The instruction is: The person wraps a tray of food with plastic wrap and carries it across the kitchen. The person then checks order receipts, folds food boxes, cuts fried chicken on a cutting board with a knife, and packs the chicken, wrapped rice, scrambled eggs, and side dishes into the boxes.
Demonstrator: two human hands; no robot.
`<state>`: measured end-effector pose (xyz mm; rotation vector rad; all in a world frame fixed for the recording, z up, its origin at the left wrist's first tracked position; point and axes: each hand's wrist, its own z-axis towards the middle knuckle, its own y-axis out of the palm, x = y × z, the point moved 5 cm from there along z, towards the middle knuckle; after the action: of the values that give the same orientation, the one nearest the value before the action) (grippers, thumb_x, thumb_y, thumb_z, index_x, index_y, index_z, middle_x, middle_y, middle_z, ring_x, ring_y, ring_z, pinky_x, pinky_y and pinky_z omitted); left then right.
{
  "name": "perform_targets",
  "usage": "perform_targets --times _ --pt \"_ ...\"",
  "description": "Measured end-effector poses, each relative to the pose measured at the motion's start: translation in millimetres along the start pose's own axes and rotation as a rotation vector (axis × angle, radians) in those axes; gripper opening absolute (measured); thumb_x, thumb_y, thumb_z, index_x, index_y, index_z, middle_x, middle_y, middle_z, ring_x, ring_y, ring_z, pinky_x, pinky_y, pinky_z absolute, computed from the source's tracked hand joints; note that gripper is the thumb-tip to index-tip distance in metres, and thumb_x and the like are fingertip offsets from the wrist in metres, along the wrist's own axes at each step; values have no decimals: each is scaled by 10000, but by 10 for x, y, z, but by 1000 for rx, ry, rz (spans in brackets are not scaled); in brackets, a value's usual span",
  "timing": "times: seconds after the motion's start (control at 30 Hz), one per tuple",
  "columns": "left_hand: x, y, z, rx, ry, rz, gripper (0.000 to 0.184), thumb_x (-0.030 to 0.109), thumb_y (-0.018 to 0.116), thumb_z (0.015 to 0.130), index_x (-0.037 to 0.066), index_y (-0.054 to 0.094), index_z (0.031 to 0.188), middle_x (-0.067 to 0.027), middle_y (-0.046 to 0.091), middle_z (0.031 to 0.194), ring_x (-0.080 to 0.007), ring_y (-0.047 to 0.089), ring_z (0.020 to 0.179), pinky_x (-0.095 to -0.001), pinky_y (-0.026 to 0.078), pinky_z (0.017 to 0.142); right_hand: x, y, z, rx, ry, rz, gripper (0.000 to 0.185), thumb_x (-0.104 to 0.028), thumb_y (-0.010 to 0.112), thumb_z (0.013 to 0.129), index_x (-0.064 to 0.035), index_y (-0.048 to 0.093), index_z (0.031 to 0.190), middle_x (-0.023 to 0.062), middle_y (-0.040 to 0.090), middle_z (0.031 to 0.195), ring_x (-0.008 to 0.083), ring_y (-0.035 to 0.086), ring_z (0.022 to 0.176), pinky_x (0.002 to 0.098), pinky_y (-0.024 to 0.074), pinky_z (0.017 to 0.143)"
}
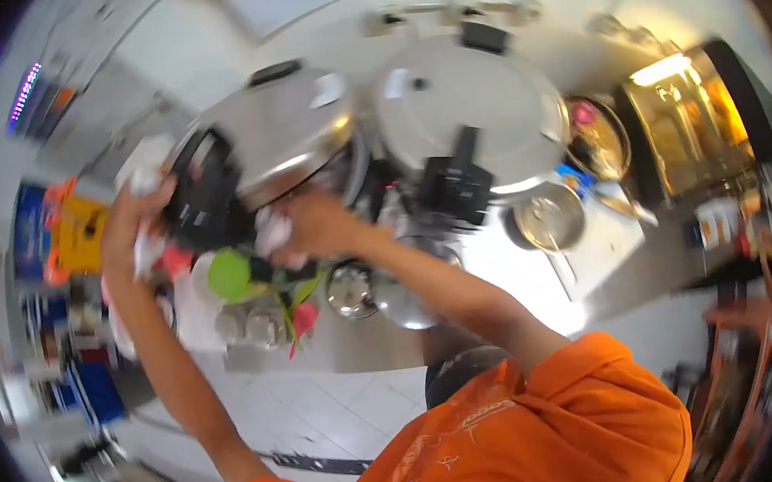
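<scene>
A large appliance with a steel lid (280,126) stands at the upper left, its lid tilted up. Beside its black front part (202,188), my left hand (134,212) is closed on a white cloth (148,168). My right hand (316,227) is below the raised lid's edge, its fingers closed round another white cloth (272,231). Motion blurs both hands, and the inside of the appliance is mostly hidden. To the right is a second appliance with a round steel lid (471,110), lying flat, and a black latch part (456,184).
A steel pan (549,217) and a white board (593,250) lie right of centre, near a lit glass-fronted oven (688,127). Jars (265,328), a green lid (229,275) and a steel bowl (351,288) line the counter's near edge. A yellow-orange item (78,233) is at left.
</scene>
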<state>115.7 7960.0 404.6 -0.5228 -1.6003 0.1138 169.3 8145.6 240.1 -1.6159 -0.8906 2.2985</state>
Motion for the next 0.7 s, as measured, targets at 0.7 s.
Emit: perform_targets --times 0.7 --pt "-1933 14 -683 224 131 -230 613 113 693 850 99 429 1403 -18 584 871 -72 467 584 -227 380 491 1437 660 -4645 459 686 1533 380 -318 554 901 -12 568 1126 84 622 993 184 624 885 319 521 782"
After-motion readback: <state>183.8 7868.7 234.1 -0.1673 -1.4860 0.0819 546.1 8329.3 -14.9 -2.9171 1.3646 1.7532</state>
